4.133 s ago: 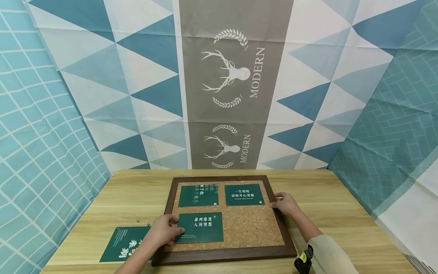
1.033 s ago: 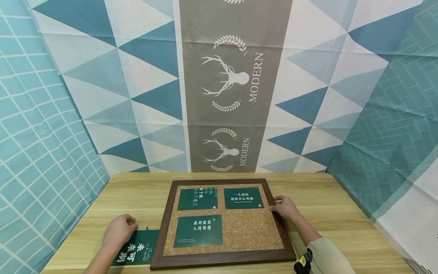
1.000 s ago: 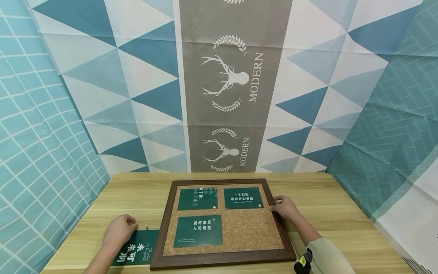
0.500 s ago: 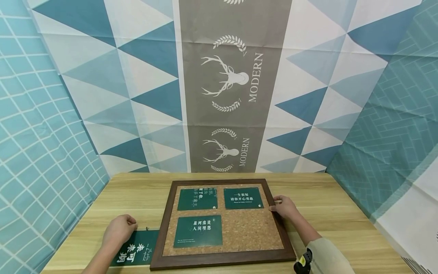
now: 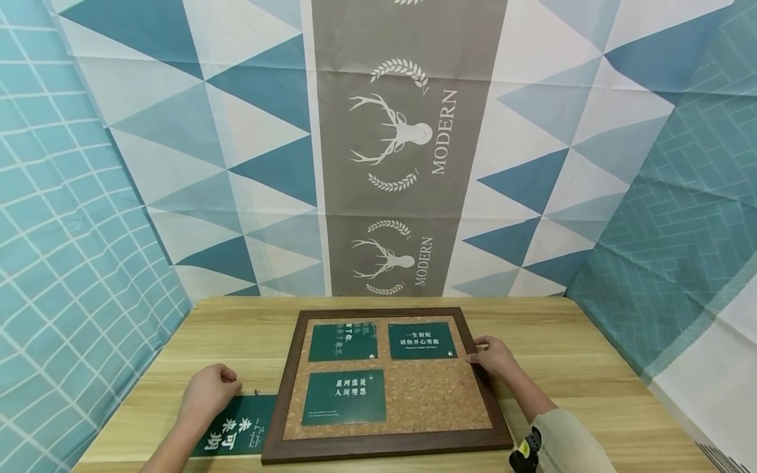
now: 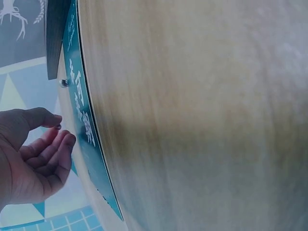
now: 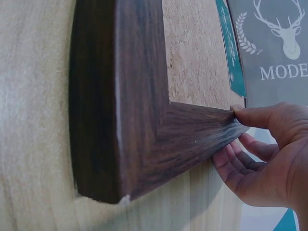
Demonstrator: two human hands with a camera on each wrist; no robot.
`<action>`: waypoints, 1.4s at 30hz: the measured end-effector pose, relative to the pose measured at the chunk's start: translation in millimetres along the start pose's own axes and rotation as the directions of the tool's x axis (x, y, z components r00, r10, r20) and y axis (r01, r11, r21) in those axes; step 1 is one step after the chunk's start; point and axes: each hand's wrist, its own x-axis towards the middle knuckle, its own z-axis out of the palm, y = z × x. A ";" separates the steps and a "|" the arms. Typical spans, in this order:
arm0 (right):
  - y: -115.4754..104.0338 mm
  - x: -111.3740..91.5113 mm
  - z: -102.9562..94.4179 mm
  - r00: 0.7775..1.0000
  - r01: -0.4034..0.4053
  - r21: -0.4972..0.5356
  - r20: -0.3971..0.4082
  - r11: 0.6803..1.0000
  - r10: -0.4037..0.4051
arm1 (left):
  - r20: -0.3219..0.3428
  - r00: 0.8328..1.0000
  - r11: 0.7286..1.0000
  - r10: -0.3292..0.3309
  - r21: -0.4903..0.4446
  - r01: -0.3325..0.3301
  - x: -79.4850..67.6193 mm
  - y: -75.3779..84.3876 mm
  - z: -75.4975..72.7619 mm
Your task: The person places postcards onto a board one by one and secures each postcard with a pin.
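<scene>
My left hand (image 5: 209, 394) is above the left part of a loose green card (image 5: 233, 430) lying beside the board. In the left wrist view, its thumb and forefinger pinch a small shiny thumbtack (image 6: 58, 127), mostly hidden by the fingertips. Another silver thumbtack (image 6: 63, 83) stands near the card's far edge. My right hand (image 5: 493, 356) grips the right side of the dark brown frame (image 7: 144, 144) of a cork board (image 5: 437, 401), thumb on top and fingers beneath. Two green cards fill the upper row, and a third green card (image 5: 344, 397) lies at lower left.
Small silver tacks show on the cards on the board, such as the tack (image 5: 450, 353) on the upper right card. The wooden table (image 5: 579, 368) extends around the board. A patterned curtain wall (image 5: 408, 197) rises behind it.
Since the oldest frame, my left hand has left the lower-left card and moved left over the loose card. That card has shifted right; one tack is gone from the table. The last second shows hardly any movement.
</scene>
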 end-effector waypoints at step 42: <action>-0.9 -2.0 0.7 1.000 0.020 -0.011 -0.017 1.000 -0.020 | -0.017 0.983 0.956 0.184 -0.228 -0.183 -26.3 64.0 16.9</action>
